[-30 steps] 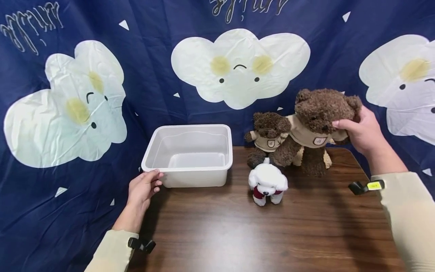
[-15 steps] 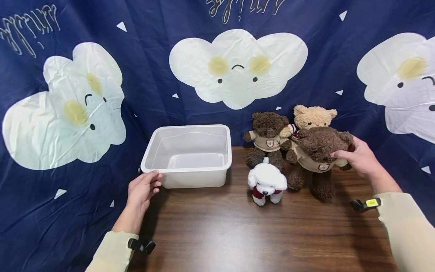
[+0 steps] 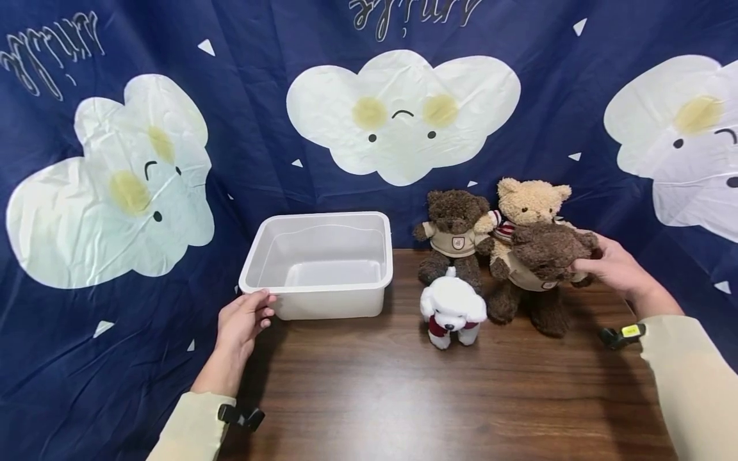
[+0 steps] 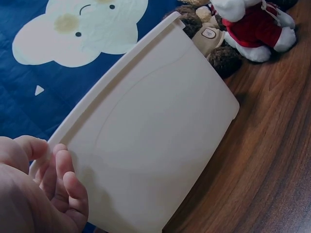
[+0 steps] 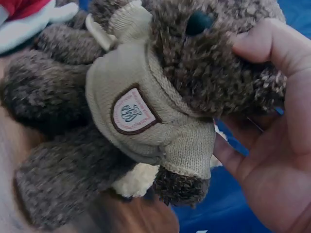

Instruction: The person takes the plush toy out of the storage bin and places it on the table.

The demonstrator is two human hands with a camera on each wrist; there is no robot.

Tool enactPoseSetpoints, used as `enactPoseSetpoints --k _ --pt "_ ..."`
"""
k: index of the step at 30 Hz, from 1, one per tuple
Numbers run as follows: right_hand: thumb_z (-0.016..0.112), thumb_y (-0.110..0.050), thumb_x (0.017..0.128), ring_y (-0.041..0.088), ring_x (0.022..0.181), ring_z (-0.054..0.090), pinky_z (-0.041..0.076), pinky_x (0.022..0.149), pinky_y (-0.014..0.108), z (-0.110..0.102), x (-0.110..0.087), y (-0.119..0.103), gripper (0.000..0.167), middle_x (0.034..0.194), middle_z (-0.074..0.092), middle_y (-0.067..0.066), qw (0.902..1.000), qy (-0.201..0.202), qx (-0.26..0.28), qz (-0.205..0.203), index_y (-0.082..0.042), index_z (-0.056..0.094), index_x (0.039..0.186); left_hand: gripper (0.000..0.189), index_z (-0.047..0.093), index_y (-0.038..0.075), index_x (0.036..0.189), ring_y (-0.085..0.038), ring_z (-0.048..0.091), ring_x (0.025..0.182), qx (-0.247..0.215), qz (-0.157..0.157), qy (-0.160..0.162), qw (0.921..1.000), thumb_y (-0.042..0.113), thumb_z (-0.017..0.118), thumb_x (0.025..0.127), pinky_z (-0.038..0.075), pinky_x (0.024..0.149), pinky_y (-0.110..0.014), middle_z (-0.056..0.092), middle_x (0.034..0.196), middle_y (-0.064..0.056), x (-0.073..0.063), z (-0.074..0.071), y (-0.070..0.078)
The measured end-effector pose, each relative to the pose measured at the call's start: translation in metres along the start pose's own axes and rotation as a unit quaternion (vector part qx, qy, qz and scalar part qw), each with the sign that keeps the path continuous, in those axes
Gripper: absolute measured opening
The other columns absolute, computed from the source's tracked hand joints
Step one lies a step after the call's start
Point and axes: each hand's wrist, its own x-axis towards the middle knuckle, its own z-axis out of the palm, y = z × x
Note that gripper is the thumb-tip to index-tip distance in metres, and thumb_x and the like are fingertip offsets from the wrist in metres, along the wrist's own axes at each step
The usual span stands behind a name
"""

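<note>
My right hand point(image 3: 619, 269) grips a dark brown teddy bear point(image 3: 533, 278) by the side of its head, thumb on the face and fingers behind. The bear wears a beige knit sweater with a shield badge point(image 5: 133, 112), and its legs are down at the table. Directly behind it sits a light tan teddy bear point(image 3: 527, 200), partly hidden. At the left, my left hand point(image 3: 245, 323) pinches the front left rim of a white plastic bin point(image 3: 328, 302). In the left wrist view its thumb and fingertips meet at the rim point(image 4: 104, 87). The bin's inside is bare.
A smaller brown teddy bear point(image 3: 452, 240) in a beige sweater sits left of the tan one. In front of it stands a white plush dog point(image 3: 452, 307) in red clothing. A blue cloud-print curtain point(image 3: 254, 160) rises behind the wooden table point(image 3: 403, 390).
My right hand has brought the large brown bear down and toward me, to the front of the tan bear, which now shows. The left hand has stayed on the bin's rim.
</note>
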Motion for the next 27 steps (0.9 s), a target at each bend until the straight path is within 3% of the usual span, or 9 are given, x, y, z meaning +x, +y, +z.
enactPoseSetpoints --k 8,13,15,17,19,20,23,25,27 --pt "0.061 0.016 0.090 -0.008 0.093 0.060 0.048 0.077 0.008 0.007 0.000 0.029 0.061 0.107 0.064 -0.026 1.0000 0.002 0.005 0.000 -0.031 0.049 0.127 0.009 0.070 0.016 0.090 -0.005 0.062 0.060 -0.008 0.008 -0.011 0.9999 0.020 0.071 0.098 0.048 0.051 -0.017 0.076 0.078 0.008 0.001 0.000 -0.001" --pt "0.069 0.005 0.091 -0.015 0.095 0.054 0.041 0.078 0.004 0.005 0.004 0.031 0.061 0.107 0.057 -0.037 0.9953 0.050 -0.082 0.008 -0.034 0.051 0.135 0.009 0.071 0.016 0.089 -0.006 0.063 0.060 -0.013 0.008 -0.008 0.9999 0.020 0.072 0.097 0.049 0.050 -0.017 0.076 0.078 0.008 0.001 0.000 -0.001" --pt "0.068 0.003 0.092 -0.014 0.091 0.053 0.042 0.075 0.007 0.005 0.006 0.031 0.061 0.104 0.056 -0.036 0.9952 0.054 -0.080 0.019 -0.035 0.049 0.136 0.009 0.071 0.016 0.089 -0.006 0.063 0.059 -0.016 0.010 -0.008 0.9998 0.019 0.072 0.097 0.049 0.050 -0.017 0.076 0.078 0.008 0.002 0.000 -0.002" --pt "0.063 0.007 0.093 -0.009 0.084 0.054 0.044 0.069 0.011 0.008 0.008 0.032 0.059 0.100 0.058 -0.030 0.9982 0.044 -0.014 0.037 -0.032 0.048 0.134 0.009 0.071 0.017 0.089 -0.006 0.063 0.059 -0.018 0.012 -0.011 0.9997 0.019 0.071 0.097 0.049 0.050 -0.017 0.076 0.078 0.008 0.002 -0.001 -0.002" --pt "0.056 0.013 0.094 -0.002 0.077 0.057 0.048 0.063 0.015 0.013 0.009 0.034 0.056 0.096 0.062 -0.021 0.9939 0.032 0.092 0.051 -0.028 0.046 0.130 0.009 0.071 0.018 0.089 -0.005 0.063 0.059 -0.020 0.011 -0.015 0.9996 0.019 0.070 0.098 0.048 0.050 -0.017 0.076 0.078 0.008 0.002 -0.001 -0.002" --pt "0.053 0.015 0.094 0.002 0.074 0.057 0.048 0.060 0.017 0.015 0.008 0.036 0.055 0.095 0.064 -0.016 0.9863 0.027 0.152 0.056 -0.027 0.045 0.129 0.010 0.071 0.018 0.088 -0.005 0.063 0.059 -0.021 0.010 -0.014 0.9996 0.019 0.070 0.098 0.048 0.050 -0.017 0.076 0.078 0.008 0.002 -0.001 -0.002" --pt "0.048 0.018 0.095 0.008 0.078 0.063 0.053 0.061 0.020 0.023 0.006 0.039 0.052 0.102 0.071 -0.006 0.9507 0.024 0.304 0.056 -0.020 0.045 0.131 0.010 0.071 0.018 0.088 -0.005 0.063 0.059 -0.018 0.005 -0.013 0.9997 0.020 0.070 0.098 0.049 0.050 -0.017 0.076 0.078 0.008 0.002 -0.001 -0.002" --pt "0.048 0.016 0.098 0.009 0.087 0.067 0.057 0.066 0.023 0.027 0.004 0.039 0.051 0.111 0.071 -0.004 0.9313 0.025 0.360 0.049 -0.018 0.045 0.135 0.010 0.071 0.018 0.088 -0.006 0.063 0.059 -0.018 0.002 -0.011 0.9998 0.019 0.070 0.098 0.049 0.050 -0.017 0.076 0.078 0.008 0.003 0.000 -0.002" --pt "0.049 0.013 0.100 0.008 0.093 0.068 0.058 0.070 0.024 0.029 0.002 0.037 0.049 0.116 0.071 -0.005 0.9255 0.031 0.375 0.047 -0.017 0.043 0.138 0.010 0.071 0.017 0.088 -0.006 0.063 0.060 -0.018 -0.001 -0.009 0.9998 0.020 0.070 0.098 0.049 0.050 -0.018 0.076 0.078 0.007 0.002 -0.001 -0.003"
